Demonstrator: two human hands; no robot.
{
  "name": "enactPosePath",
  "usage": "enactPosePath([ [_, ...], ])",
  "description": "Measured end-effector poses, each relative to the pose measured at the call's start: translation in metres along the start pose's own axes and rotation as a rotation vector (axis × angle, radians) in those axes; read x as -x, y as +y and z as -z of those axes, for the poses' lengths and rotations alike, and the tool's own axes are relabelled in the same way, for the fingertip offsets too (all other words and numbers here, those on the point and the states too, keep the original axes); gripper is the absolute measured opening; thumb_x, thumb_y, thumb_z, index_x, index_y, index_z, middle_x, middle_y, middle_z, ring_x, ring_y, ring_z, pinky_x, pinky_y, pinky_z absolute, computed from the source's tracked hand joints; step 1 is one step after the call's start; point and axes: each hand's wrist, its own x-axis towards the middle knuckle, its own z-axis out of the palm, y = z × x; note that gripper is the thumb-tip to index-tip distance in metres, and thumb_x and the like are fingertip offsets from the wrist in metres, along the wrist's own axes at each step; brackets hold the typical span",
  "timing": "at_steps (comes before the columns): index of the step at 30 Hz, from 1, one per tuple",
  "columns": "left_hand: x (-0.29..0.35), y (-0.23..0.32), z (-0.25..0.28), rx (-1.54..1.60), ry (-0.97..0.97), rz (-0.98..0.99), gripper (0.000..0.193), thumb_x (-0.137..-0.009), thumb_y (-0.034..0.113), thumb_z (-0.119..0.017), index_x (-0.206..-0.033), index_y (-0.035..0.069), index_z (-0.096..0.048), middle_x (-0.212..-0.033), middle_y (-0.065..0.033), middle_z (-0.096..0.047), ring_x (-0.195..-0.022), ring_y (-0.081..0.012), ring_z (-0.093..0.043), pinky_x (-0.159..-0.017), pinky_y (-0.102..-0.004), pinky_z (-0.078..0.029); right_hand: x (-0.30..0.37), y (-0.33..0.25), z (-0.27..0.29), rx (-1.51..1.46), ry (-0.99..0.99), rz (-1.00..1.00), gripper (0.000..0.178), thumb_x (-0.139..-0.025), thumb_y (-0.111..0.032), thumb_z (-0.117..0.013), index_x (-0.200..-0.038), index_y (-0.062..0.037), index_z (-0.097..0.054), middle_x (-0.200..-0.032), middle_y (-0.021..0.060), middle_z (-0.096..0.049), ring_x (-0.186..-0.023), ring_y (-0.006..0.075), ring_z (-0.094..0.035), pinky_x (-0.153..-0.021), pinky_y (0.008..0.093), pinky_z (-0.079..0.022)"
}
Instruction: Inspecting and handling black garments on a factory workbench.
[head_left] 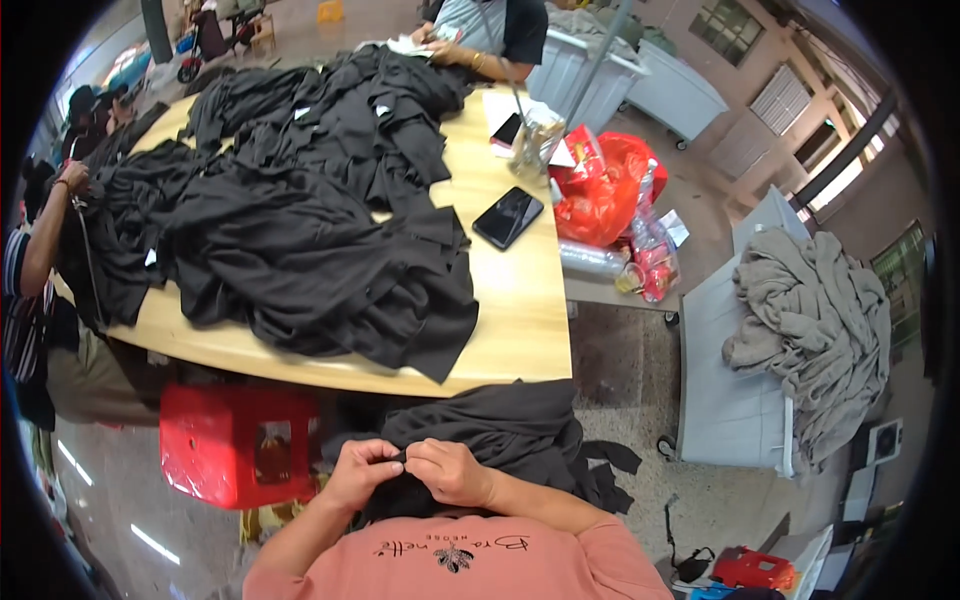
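Observation:
A dark grey garment (510, 425) lies across my lap, below the front edge of the table. Close to my chest, my left hand (366, 472) pinches a fold of this cloth between thumb and fingers. Right beside it, my right hand (448, 472) is closed on the same piece, its fingertips meeting the left ones. The exact spot between the fingers is too small to make out. On the wooden table (500, 345) ahead, a heap of dark garments (300, 230) spreads over the left and middle, with small white labels showing on some.
A black phone (508, 217) rests at the table's right side, near red plastic bags (605, 190) and bottles. A red stool (235, 445) stands at my left. On the right is a white wheeled bin (735, 375) piled with grey cloth (815, 330). Other people sit across and at the left.

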Motion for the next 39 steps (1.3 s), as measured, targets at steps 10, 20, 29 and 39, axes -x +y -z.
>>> enactPosePath([
  [10,0.003,-0.021,0.003,-0.121,0.025,0.020,0.007,-0.070,0.000,-0.067,-0.076,0.000,-0.063,-0.070,0.0011,-0.060,-0.063,-0.0040,-0.051,-0.058,-0.0184,-0.042,0.014,0.018,-0.010,-0.460,-0.175,-0.259,0.012,-0.069,0.004,-0.056,-0.079,-0.0017,-0.055,-0.080,0.0120,-0.054,-0.075,0.0285,-0.055,-0.065,0.0329,-0.044],
  [20,-0.015,-0.038,0.005,-0.244,0.161,0.050,0.005,-0.070,0.000,-0.066,-0.073,-0.001,-0.063,-0.067,-0.0011,-0.061,-0.061,-0.0046,-0.051,-0.056,-0.0200,-0.042,0.019,0.049,-0.026,-0.539,-0.304,-0.618,0.017,-0.070,-0.002,-0.061,-0.087,-0.0001,-0.057,-0.077,0.0125,-0.058,-0.071,0.0228,-0.059,-0.067,0.0308,-0.045],
  [29,-0.029,-0.052,0.003,-0.449,0.311,0.000,0.008,-0.068,0.003,-0.066,-0.072,-0.001,-0.062,-0.066,-0.0082,-0.063,-0.059,-0.0101,-0.056,-0.057,-0.0251,-0.045,0.022,0.065,-0.032,-0.391,-0.401,-0.617,0.017,-0.069,-0.012,-0.059,-0.084,-0.0015,-0.059,-0.078,0.0177,-0.060,-0.074,0.0350,-0.058,-0.065,0.0392,-0.045],
  [39,-0.040,-0.055,-0.004,-0.805,0.375,-0.162,0.008,-0.068,0.007,-0.065,-0.071,0.000,-0.061,-0.069,-0.0158,-0.062,-0.064,-0.0246,-0.063,-0.058,-0.0311,-0.047,0.028,0.069,-0.050,-0.098,-0.169,-0.617,0.011,-0.070,-0.008,-0.055,-0.080,-0.0028,-0.058,-0.074,0.0162,-0.058,-0.069,0.0359,-0.057,-0.059,0.0416,-0.046],
])
